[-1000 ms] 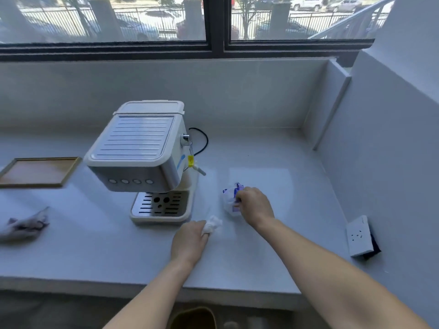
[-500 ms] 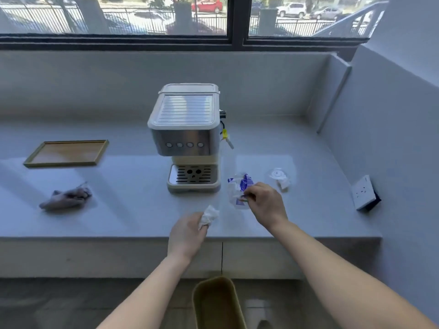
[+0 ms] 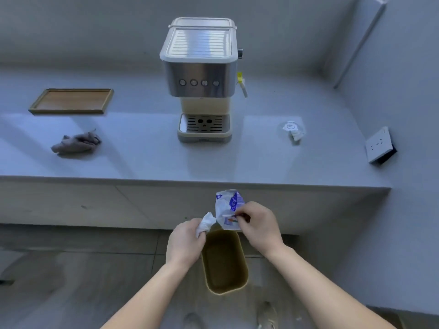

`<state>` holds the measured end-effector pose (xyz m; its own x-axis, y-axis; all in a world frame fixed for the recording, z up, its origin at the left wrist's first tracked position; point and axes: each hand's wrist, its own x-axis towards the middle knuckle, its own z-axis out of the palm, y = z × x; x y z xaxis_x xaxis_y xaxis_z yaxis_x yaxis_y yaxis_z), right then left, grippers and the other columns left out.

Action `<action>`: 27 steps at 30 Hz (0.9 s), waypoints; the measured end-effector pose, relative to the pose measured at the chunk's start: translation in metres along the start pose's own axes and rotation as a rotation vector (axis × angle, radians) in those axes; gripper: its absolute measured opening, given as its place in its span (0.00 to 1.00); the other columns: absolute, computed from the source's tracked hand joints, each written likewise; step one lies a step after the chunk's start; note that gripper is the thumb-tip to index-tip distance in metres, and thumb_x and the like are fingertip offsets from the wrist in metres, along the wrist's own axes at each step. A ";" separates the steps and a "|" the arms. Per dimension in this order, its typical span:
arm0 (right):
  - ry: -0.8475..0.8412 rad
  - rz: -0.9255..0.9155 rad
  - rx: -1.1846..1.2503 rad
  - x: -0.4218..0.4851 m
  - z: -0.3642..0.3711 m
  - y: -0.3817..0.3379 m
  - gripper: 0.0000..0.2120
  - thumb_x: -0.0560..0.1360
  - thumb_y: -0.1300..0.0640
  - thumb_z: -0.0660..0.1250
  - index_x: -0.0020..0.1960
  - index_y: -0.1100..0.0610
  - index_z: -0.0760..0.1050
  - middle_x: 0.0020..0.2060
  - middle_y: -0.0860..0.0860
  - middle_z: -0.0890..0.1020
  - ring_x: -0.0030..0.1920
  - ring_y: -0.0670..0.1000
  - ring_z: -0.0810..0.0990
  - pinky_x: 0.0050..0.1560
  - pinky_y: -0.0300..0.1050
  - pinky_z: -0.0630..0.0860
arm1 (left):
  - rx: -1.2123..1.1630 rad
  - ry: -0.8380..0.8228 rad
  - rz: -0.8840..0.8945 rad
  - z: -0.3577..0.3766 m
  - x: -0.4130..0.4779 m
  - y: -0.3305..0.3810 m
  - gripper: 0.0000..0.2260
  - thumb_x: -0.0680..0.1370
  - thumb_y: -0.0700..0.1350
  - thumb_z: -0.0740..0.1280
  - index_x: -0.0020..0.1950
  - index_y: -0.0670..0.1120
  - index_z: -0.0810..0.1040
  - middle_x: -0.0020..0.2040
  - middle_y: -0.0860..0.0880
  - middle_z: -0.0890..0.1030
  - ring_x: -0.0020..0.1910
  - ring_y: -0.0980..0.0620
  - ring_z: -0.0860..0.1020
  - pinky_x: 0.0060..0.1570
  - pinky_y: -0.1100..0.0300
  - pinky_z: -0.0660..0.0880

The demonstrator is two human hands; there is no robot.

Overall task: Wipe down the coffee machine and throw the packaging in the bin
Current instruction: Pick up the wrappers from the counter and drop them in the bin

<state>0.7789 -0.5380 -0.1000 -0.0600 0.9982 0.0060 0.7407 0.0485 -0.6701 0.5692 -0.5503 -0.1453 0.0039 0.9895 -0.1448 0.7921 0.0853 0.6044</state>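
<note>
Packaging (image 3: pixel 228 210), a blue-printed plastic wrapper pinched in the right hand (image 3: pixel 257 225), hangs above the open bin (image 3: pixel 224 261) on the floor while the left hand (image 3: pixel 186 241) grips a crumpled white wad (image 3: pixel 205 224); letting both drop looks next.

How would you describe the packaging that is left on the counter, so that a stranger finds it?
Start at the coffee machine on the grey counter. To its right, towards the wall socket, lies a small clear wrapper with a white scrap. Unlike the grey cloth at the left, it is transparent.
</note>
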 end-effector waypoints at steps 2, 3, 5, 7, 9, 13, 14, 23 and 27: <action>-0.059 0.038 0.019 -0.016 0.022 0.022 0.06 0.74 0.60 0.68 0.45 0.51 0.82 0.40 0.44 0.81 0.42 0.43 0.78 0.45 0.38 0.76 | 0.010 -0.040 -0.091 0.027 -0.010 -0.016 0.05 0.76 0.46 0.63 0.43 0.54 0.77 0.36 0.56 0.79 0.37 0.56 0.76 0.36 0.56 0.75; -0.088 0.067 0.018 -0.023 0.034 0.036 0.06 0.73 0.60 0.68 0.45 0.51 0.82 0.40 0.44 0.81 0.43 0.44 0.79 0.45 0.39 0.76 | 0.015 -0.059 -0.134 0.041 -0.015 -0.023 0.05 0.75 0.45 0.63 0.43 0.54 0.76 0.36 0.56 0.79 0.37 0.56 0.76 0.37 0.55 0.76; -0.154 0.135 0.003 -0.038 0.060 0.066 0.06 0.73 0.60 0.68 0.45 0.51 0.82 0.41 0.43 0.81 0.43 0.43 0.78 0.46 0.39 0.75 | 0.003 -0.080 -0.198 0.071 -0.024 -0.040 0.05 0.75 0.45 0.64 0.43 0.54 0.76 0.35 0.56 0.79 0.36 0.57 0.76 0.36 0.55 0.75; -0.219 0.185 -0.025 -0.048 0.084 0.098 0.06 0.74 0.58 0.68 0.46 0.50 0.82 0.42 0.42 0.80 0.44 0.42 0.77 0.44 0.32 0.72 | -0.021 -0.086 -0.244 0.103 -0.031 -0.059 0.04 0.75 0.46 0.65 0.44 0.55 0.77 0.36 0.56 0.79 0.35 0.58 0.76 0.33 0.58 0.74; -0.263 0.217 -0.048 -0.050 0.109 0.128 0.05 0.74 0.57 0.69 0.46 0.49 0.82 0.41 0.41 0.79 0.43 0.42 0.77 0.43 0.30 0.70 | -0.034 -0.094 -0.283 0.134 -0.035 -0.078 0.04 0.77 0.47 0.65 0.49 0.55 0.78 0.38 0.57 0.79 0.36 0.58 0.76 0.32 0.61 0.71; -0.340 0.270 -0.103 -0.048 0.165 0.181 0.06 0.73 0.59 0.69 0.45 0.50 0.82 0.44 0.46 0.83 0.43 0.45 0.78 0.40 0.35 0.71 | 0.000 -0.136 -0.333 0.195 -0.033 -0.115 0.07 0.78 0.49 0.66 0.55 0.52 0.78 0.43 0.53 0.81 0.38 0.55 0.76 0.34 0.59 0.71; -0.353 0.288 -0.113 -0.046 0.179 0.193 0.06 0.73 0.59 0.68 0.45 0.51 0.82 0.44 0.47 0.83 0.43 0.46 0.79 0.40 0.37 0.71 | 0.014 -0.142 -0.337 0.209 -0.030 -0.123 0.08 0.78 0.48 0.66 0.57 0.51 0.78 0.45 0.52 0.82 0.39 0.54 0.76 0.36 0.59 0.71; -0.383 0.384 -0.220 -0.021 0.279 0.264 0.07 0.78 0.57 0.65 0.51 0.50 0.81 0.49 0.49 0.84 0.45 0.49 0.81 0.44 0.39 0.78 | 0.188 -0.253 -0.319 0.298 -0.008 -0.174 0.11 0.78 0.44 0.67 0.59 0.51 0.77 0.49 0.49 0.81 0.47 0.50 0.79 0.44 0.54 0.79; -0.363 0.413 -0.229 -0.011 0.302 0.277 0.06 0.79 0.54 0.66 0.53 0.49 0.81 0.52 0.47 0.83 0.48 0.48 0.82 0.49 0.40 0.80 | 0.214 -0.259 -0.263 0.322 -0.005 -0.185 0.15 0.77 0.43 0.69 0.63 0.53 0.75 0.56 0.51 0.80 0.53 0.51 0.76 0.47 0.59 0.77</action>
<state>0.7825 -0.5465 -0.5099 0.0686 0.8617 -0.5028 0.8745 -0.2945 -0.3854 0.6188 -0.6082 -0.5085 -0.0835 0.8726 -0.4812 0.8956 0.2775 0.3478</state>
